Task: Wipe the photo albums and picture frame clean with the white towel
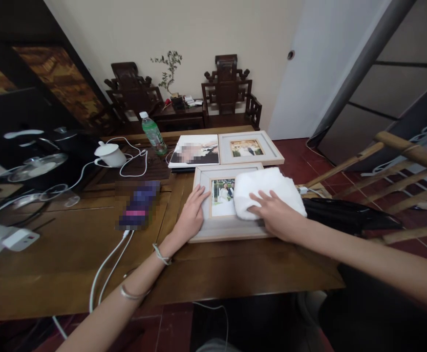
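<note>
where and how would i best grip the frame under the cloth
Probably hold the frame by its left and right rims, from the near side: it lies flat and wide, with another frame close behind its far edge. The left hand rests at the left rim; the cloth hides much of the right side.

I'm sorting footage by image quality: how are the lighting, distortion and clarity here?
In the head view, lighting is dull, the area beneath the wooden table very dark, the white cloth among the brightest things; in that view, the pale door leans, probably wide-angle distortion, and coarse pixelation masks the phone.
</note>
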### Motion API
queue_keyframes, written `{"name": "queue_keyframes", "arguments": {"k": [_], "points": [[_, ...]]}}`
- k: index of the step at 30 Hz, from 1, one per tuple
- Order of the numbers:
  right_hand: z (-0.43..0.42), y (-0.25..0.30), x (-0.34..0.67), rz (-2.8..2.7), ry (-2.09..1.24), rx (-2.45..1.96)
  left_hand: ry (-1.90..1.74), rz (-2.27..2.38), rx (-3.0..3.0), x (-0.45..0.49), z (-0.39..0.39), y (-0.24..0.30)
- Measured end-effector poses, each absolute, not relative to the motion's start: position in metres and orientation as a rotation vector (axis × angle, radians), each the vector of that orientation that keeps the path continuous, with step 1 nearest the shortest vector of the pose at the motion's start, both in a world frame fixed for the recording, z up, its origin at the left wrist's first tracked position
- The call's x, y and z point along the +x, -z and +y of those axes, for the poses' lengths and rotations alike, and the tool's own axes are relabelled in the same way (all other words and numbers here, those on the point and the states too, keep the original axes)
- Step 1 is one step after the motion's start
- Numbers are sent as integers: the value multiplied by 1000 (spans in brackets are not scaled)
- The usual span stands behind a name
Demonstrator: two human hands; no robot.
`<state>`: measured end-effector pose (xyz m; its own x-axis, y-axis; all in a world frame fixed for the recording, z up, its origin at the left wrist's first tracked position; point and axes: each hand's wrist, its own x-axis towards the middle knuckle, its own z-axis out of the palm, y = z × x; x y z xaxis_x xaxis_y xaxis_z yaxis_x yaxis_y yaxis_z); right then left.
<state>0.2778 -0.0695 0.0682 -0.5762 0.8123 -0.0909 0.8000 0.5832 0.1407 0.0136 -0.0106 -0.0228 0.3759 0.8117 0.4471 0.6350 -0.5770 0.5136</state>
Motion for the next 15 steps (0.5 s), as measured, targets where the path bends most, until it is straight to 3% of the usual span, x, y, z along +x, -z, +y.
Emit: {"name": "queue_keyframes", "arguments": {"k": [8, 15], "points": [[-132, -90, 253, 2681, 284, 1351, -1028, 1290, 2368, 16, -11, 21], [-82, -60, 255, 2749, 92, 1313, -925, 1332, 2388, 17, -14, 13]]}}
